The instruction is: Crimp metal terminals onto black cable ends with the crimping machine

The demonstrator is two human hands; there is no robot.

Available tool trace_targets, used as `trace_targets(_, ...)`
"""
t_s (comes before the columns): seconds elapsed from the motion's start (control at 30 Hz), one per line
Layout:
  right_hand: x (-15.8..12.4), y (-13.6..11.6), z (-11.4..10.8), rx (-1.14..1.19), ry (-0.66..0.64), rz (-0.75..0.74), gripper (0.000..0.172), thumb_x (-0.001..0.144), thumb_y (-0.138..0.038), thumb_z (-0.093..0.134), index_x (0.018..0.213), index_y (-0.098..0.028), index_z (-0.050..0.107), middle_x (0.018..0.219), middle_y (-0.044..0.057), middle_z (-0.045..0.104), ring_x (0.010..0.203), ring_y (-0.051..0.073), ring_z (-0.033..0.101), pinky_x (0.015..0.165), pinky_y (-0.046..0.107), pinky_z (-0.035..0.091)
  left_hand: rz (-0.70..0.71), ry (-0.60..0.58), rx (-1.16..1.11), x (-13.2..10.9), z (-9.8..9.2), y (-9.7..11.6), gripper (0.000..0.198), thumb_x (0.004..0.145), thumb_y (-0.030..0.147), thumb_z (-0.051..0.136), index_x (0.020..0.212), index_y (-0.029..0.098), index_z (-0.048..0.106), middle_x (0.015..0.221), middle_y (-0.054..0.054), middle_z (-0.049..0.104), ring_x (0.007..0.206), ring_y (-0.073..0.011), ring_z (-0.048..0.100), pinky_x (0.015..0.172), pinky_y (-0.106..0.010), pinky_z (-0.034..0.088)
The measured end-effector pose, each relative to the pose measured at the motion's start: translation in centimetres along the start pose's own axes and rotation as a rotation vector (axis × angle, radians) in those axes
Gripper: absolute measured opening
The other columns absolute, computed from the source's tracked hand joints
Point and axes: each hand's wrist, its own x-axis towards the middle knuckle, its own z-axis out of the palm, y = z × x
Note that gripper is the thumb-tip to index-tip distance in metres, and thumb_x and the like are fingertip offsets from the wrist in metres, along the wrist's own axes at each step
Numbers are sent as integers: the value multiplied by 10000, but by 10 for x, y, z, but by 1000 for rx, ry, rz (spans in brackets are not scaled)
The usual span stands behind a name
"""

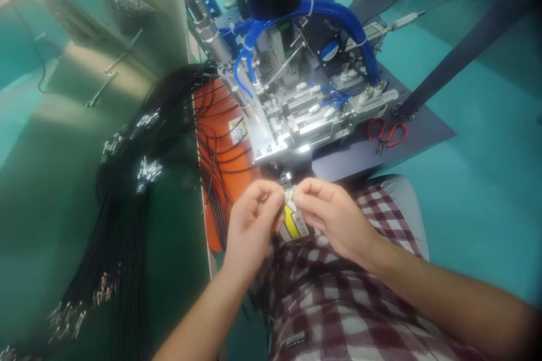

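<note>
My left hand (258, 211) and my right hand (328, 208) are pinched close together at the front of a metal machine (305, 113) with blue air hoses. Between the fingertips lies something small, pale and shiny, too blurred to name; both hands are closed at it. Just beyond the fingers is a small metal part (287, 176) at the machine's front edge. Below the fingertips shows a white label with a yellow arrow (292, 223). Thin black cables (215, 197) run over the orange surface (232, 180) beside my left hand.
Thick bundles of black cables (122, 225) with shiny metal ends lie on the green table at the left. Red-handled pliers (386, 134) rest on the grey base plate (423, 121) right of the machine. A dark post (457, 62) rises from that plate.
</note>
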Motion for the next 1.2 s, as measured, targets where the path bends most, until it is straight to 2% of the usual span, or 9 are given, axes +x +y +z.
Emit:
trace_targets(0.13,-2,-3,-1,-77,18,-67,194,856,-270,612,704,-181,531,440,-109,348,400,39,269,379,164,209,-49,-41,81,-1,-3,10,228,848,351,663,1023,212,621,803,4,585,572,-64,487,542,-196,420)
trace_targets(0.23,-2,-5,-2,-180,48,-92,202,868,-288,595,707,-192,520,436,-110,352,374,44,286,356,165,228,-34,12,133,-1,-3,8,156,809,312,710,884,184,660,706,18,565,557,-60,467,522,-181,390)
trace_targets(0.33,0,-5,-6,-362,59,-124,170,882,-284,572,742,-190,552,464,-94,397,384,58,338,358,176,278,-80,38,31,3,-5,2,129,797,282,717,820,165,666,591,38,503,516,-54,419,486,-173,331)
trace_targets(0.4,3,-4,-10,-555,82,-258,103,881,-255,569,816,-181,601,543,-62,484,421,70,394,389,195,327,-127,30,-39,6,-6,0,122,793,260,711,788,150,662,547,42,472,501,-50,393,477,-171,302)
trace_targets(0.53,9,-1,-13,-923,146,-701,49,851,-176,604,877,-171,645,795,20,635,556,98,524,538,245,429,-150,-3,-117,11,-8,0,122,790,238,702,764,136,641,554,32,490,496,-49,391,478,-174,295)
trace_targets(0.67,13,-2,-12,-1096,108,-892,116,878,-132,566,809,-180,645,764,35,668,631,136,580,591,269,442,-150,-30,-101,12,-13,0,140,794,254,707,865,165,626,591,38,513,504,-60,417,471,-177,312)
trace_targets(0.8,16,-7,-10,-1149,63,-908,129,890,-129,551,834,-194,647,799,41,692,664,147,606,618,284,451,-178,-61,-3,11,-18,-3,173,814,319,701,834,174,609,556,51,481,488,-63,412,456,-179,324)
trace_targets(0.9,17,-7,-6,-1095,58,-866,126,895,-141,549,820,-200,632,774,34,683,637,142,591,610,290,451,-118,-18,-69,9,-17,-6,189,833,319,682,777,154,610,581,38,508,472,-46,405,454,-174,327)
trace_targets(1.2,18,14,6,-1095,170,-917,145,869,-116,566,748,-196,574,617,2,548,533,129,465,524,285,374,15,94,-202,6,-10,-18,129,847,254,667,802,136,638,643,3,610,442,-50,490,443,-179,375)
